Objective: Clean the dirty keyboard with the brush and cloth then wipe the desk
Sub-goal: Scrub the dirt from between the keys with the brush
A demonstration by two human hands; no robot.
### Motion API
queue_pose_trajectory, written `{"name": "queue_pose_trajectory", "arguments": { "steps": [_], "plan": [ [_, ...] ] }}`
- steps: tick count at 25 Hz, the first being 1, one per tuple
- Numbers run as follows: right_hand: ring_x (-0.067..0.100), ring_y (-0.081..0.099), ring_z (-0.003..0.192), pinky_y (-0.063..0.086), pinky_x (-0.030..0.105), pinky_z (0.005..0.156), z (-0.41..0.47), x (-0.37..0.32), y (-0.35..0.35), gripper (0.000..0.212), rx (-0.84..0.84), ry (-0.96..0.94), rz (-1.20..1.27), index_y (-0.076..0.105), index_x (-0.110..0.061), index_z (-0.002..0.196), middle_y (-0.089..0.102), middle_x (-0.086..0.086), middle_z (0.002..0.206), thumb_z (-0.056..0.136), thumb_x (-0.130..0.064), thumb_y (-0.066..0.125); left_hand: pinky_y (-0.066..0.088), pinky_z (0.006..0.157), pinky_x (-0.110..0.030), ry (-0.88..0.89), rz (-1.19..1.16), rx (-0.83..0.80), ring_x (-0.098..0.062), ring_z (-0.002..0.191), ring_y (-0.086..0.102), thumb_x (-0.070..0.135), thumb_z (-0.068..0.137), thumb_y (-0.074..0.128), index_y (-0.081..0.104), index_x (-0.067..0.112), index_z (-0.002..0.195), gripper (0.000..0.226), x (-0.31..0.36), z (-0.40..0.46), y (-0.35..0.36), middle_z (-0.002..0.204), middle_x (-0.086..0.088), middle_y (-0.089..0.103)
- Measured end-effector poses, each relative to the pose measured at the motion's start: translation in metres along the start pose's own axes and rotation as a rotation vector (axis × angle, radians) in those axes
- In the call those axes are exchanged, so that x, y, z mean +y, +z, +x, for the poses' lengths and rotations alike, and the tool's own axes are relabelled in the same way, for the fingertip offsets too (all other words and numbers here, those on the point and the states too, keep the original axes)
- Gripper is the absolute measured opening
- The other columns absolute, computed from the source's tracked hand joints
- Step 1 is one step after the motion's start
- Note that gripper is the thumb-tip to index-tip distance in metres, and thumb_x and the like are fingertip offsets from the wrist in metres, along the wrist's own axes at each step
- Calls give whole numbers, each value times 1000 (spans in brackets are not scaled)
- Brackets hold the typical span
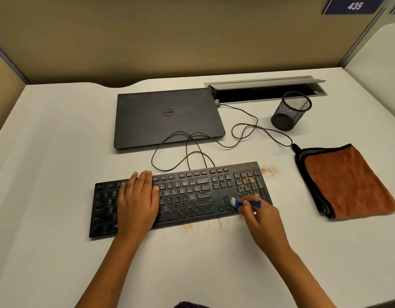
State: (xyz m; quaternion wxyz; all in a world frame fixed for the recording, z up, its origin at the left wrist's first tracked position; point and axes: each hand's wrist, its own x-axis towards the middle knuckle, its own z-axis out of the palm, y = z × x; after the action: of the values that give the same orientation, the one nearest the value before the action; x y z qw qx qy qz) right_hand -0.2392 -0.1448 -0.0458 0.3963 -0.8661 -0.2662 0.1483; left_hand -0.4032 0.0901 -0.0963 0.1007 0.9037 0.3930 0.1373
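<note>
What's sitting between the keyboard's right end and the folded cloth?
Head view: bare desk, apart from a patch of orange-brown crumbs beside the keyboard's top right corner. The cloth lies clear of it.

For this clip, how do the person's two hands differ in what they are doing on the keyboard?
The left hand lies flat, fingers straight, on the left half of the keyboard; the right hand is curled around the blue brush. The left hand covers letter keys with no visible crumbs, while the right hand works at the lower right, just below the crumb-covered number pad. Both are bare and reach in from the near desk edge.
</note>
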Motion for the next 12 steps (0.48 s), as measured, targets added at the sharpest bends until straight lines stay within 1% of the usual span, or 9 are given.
{"name": "queue_pose_trajectory", "arguments": {
  "steps": [1,2,3,4,6,8,10,11,12],
  "plan": [
    [15,58,65,45,17,55,0,-1,0,17,30,6,-40,60,-17,82,60,-4,69,95,-17,49,30,111,-52,1,2,0,-30,136,43,40,98,25,52,8,139,58,0,0,0,140,-10,55],
    [16,57,62,44,15,52,0,-2,-1,21,68,15,-44,59,-16,77,58,-4,65,95,-16,49,30,111,-51,0,4,1,-30,136,44,40,98,25,52,8,139,58,0,0,0,140,-10,55],
    [16,58,63,45,14,53,-1,-3,-1,21,88,10,0,59,-17,77,59,-7,66,95,-14,49,30,111,-51,-1,5,2,-30,136,43,40,98,26,52,8,139,58,0,0,0,140,-10,55],
    [14,61,68,48,13,57,-1,-4,-1,19,80,-1,64,61,-20,82,61,-10,70,95,-14,49,30,111,-51,-2,3,3,-30,136,43,40,98,26,52,8,139,58,0,0,0,140,-9,55],
    [9,64,77,52,15,64,-4,-5,2,19,-11,-19,139,60,-29,90,66,-12,79,95,-15,50,29,112,-51,-1,-1,2,-29,136,43,40,98,25,52,8,139,58,0,0,1,140,-9,55],
    [12,62,69,52,19,61,-6,-2,8,15,-73,-47,9,59,-28,89,65,-9,76,95,-17,50,29,112,-51,-2,-1,3,-30,136,43,40,98,25,52,8,139,58,0,0,1,140,-10,55],
    [11,54,60,45,20,53,-4,-1,11,15,5,-65,-159,55,-21,82,57,-6,66,95,-17,50,29,112,-51,-1,0,6,-30,136,43,40,98,25,52,8,139,58,0,0,0,140,-10,55],
    [11,52,59,42,20,52,-2,-1,11,16,55,-68,-163,54,-20,80,55,-6,64,94,-16,50,29,111,-51,-1,2,7,-30,136,43,40,98,26,52,8,139,58,0,0,0,140,-10,55],
    [10,53,60,43,20,53,0,-2,11,14,79,-76,-116,56,-19,82,56,-6,66,94,-15,50,30,111,-51,-1,3,6,-30,136,43,40,98,26,52,8,139,58,0,0,0,140,-10,55]
  ]
}}
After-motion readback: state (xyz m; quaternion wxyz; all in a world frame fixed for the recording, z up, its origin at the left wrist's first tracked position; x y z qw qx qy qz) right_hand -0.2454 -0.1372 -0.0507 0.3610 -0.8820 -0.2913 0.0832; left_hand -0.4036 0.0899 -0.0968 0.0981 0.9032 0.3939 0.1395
